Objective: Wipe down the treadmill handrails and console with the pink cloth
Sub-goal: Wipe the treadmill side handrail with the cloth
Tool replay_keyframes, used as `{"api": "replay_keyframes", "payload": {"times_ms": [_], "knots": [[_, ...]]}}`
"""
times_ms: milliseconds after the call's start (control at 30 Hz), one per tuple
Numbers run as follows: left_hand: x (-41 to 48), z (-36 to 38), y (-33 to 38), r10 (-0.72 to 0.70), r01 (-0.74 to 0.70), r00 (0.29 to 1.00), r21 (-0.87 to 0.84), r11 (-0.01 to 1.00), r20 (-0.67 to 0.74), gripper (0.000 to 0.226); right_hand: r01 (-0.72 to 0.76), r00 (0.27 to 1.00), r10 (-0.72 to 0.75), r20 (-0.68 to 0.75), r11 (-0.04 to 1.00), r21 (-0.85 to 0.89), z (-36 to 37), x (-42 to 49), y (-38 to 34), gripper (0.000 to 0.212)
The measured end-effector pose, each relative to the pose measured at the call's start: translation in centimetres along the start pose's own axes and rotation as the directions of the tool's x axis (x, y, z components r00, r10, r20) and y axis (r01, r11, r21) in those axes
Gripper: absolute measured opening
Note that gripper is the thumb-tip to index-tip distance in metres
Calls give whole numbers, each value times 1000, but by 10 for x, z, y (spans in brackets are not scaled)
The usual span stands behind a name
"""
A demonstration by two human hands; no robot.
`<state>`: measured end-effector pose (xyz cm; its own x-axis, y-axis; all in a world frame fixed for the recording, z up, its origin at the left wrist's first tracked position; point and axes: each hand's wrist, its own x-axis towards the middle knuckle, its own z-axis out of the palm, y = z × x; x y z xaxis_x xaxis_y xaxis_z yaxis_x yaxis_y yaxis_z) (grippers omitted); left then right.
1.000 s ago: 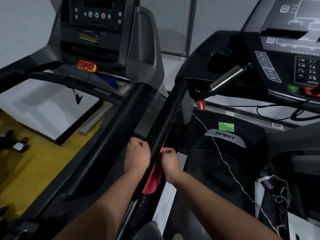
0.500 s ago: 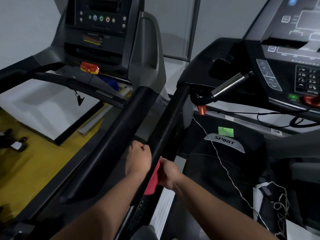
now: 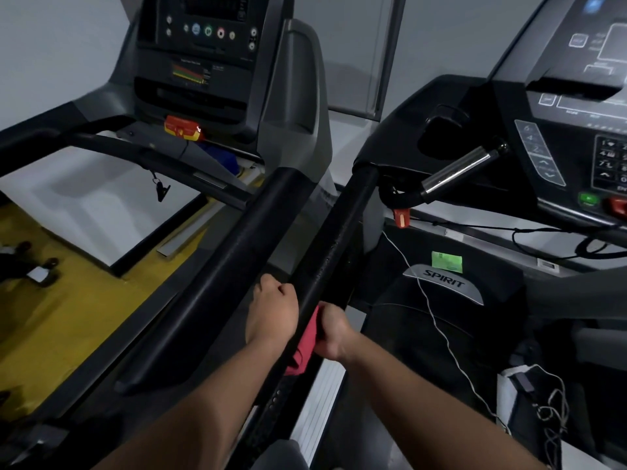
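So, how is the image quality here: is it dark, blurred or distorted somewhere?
Head view: the light is dim, so the black handrail shows almost no surface detail; head view: the wide lens bends straight lines near the borders; head view: the pink cloth and right hand look slightly soft, and the chrome grip carries a small bright glare.

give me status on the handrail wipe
Right hand grips pink cloth against handrail, right side. Left hand curled at its left side, hold hidden. Neighbouring rail close alongside, left.
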<state>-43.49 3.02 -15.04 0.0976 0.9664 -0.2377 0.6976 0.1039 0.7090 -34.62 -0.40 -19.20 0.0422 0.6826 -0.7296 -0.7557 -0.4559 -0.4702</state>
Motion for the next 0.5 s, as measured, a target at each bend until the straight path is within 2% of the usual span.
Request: {"api": "replay_keyframes", "payload": {"times_ms": [67, 167, 233, 333, 433, 500], "knots": [[0, 1, 0, 6, -6, 1000, 4, 1000, -8, 22, 12, 1000, -13, -27, 999, -49, -10, -4, -8, 33], [1, 2, 1, 9, -8, 1000, 41, 999, -20, 26, 82, 992, -85, -93, 996, -33, -14, -1, -20, 31], [0, 3, 2, 4, -2, 1000, 60, 998, -19, 29, 71, 992, -71, -104, 997, -8, -7, 5, -17, 34], [-1, 3, 2, -1, 3, 1000, 79, 997, -27, 31, -5, 999, 7, -37, 999, 42, 5, 7, -2, 40], [0, 2, 2, -12, 13, 1000, 65, 998, -18, 32, -35, 999, 35, -3, 997, -65, 2, -5, -3, 38], [1, 2, 2, -10, 11, 1000, 56, 998, -13, 31, -16, 998, 7, -64, 989, -147, -6, -6, -13, 36]]}}
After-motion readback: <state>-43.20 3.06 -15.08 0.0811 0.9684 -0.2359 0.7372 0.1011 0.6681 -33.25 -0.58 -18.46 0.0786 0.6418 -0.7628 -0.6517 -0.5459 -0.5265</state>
